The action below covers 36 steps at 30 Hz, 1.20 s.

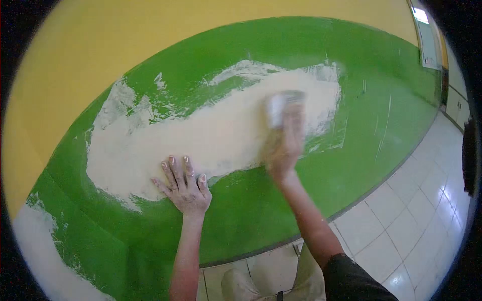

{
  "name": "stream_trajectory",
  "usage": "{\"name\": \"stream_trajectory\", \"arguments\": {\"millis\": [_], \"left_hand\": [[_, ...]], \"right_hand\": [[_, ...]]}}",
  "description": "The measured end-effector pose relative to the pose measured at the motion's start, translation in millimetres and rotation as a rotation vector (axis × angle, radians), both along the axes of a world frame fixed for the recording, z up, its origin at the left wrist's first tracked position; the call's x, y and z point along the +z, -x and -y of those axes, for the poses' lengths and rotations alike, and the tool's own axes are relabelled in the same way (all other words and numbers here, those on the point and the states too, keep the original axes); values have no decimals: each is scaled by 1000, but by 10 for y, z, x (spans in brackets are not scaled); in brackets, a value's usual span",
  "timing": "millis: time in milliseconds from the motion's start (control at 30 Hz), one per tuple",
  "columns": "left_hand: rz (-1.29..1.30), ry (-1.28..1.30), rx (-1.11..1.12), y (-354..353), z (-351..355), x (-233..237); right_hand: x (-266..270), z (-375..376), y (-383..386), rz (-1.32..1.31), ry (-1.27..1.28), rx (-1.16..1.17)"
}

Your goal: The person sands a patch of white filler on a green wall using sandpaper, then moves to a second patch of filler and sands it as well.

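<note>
1. Closest, at the bottom edge, come the person's legs (pixel 273 283) in light trousers and, to their right, a dark sleeve (pixel 351 281).
2. The left hand (pixel 191 195) has its fingers spread and grasps nothing; it lies at the lower edge of the white patch (pixel 160 145), with whitish residue on the fingers.
3. The right hand (pixel 286 145), blurred, grips a pale, flat block (pixel 276 108) with a greyish top edge. The block is over the right part of the white patch; any marking on it is too blurred to read.
4. The patch is smooth and solid through the middle, ragged and streaky along its top and both ends, with green showing through.
5. Around it spreads the green wall section (pixel 241 205), thin pale scratches well to the right. Another white area (pixel 40 251) sits at lower left.
6. A curved boundary divides the green from the yellow wall section (pixel 115 40) above.
7. Pale floor tiles (pixel 396 231) meet the green section along a dark strip, reflecting light at the right.
8. Farthest, at upper right, a pale panel (pixel 428 45) bears small marks near its bottom, too tiny to read; beyond it stands a light cabinet (pixel 456 106).
</note>
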State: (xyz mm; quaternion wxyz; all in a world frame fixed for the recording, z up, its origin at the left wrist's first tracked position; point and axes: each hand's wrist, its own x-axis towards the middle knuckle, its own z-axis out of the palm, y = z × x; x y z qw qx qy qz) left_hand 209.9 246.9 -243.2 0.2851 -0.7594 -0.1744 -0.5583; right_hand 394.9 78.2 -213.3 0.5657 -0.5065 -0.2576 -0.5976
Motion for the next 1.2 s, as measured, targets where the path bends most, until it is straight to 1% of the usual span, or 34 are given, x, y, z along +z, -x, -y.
{"name": "stream_trajectory", "arguments": {"millis": [33,67,133,167,233,300,333,400,433,500,567,600,667,733,800,833,900,933,967,1033,1067,1133,1200], "left_hand": [[-1,6,-2,12,0,-7],[-5,10,-7,22,4,-10],[-7,0,-12,21,-10,-10],[-2,-16,-13,15,-11,-3],[-11,-2,-14,20,8,4],[-10,22,2,35,10,-11],[-3,27,1,14,7,-20],[-3,32,-7,-1,27,-28],[4,41,-5,-10,54,-23],[7,46,2,-15,73,-22],[19,30,-28,-25,51,-26],[20,29,-29,-24,62,-28],[16,32,-21,-22,58,-21],[8,41,-18,-17,65,-19],[8,55,-3,-7,56,-25],[6,58,-7,-8,52,-31],[2,62,-18,-26,49,-30],[1,50,-11,-27,48,-24],[-4,39,0,-16,49,-27],[-13,48,-5,-8,47,-22],[-14,63,-10,-4,50,-29],[-19,61,-10,-2,48,-41],[-12,63,-1,-3,36,-46]], "right_hand": [[-137,-119,136,31,94,45],[-233,-107,76,21,93,44],[-411,104,-149,330,579,-85],[-378,311,-355,338,766,-114],[-162,862,-633,273,645,-146],[31,1136,-839,116,395,-143],[75,1039,-808,125,397,-139],[127,692,-614,32,39,-142],[57,455,-380,-42,57,-104],[-139,44,56,92,205,17],[-297,58,226,179,524,45],[-325,139,97,179,524,44],[-369,477,-409,328,806,-29],[-107,916,-561,241,610,-174],[-153,1100,-920,-10,308,-88],[-57,986,-776,-5,311,-84],[73,583,-397,-185,-14,-36],[-36,265,-388,45,-13,-47],[-86,115,-88,45,109,-18],[-291,47,207,129,415,96],[-324,123,110,129,419,99],[-392,470,-323,198,936,-151],[-269,774,-754,222,510,-85]]}}
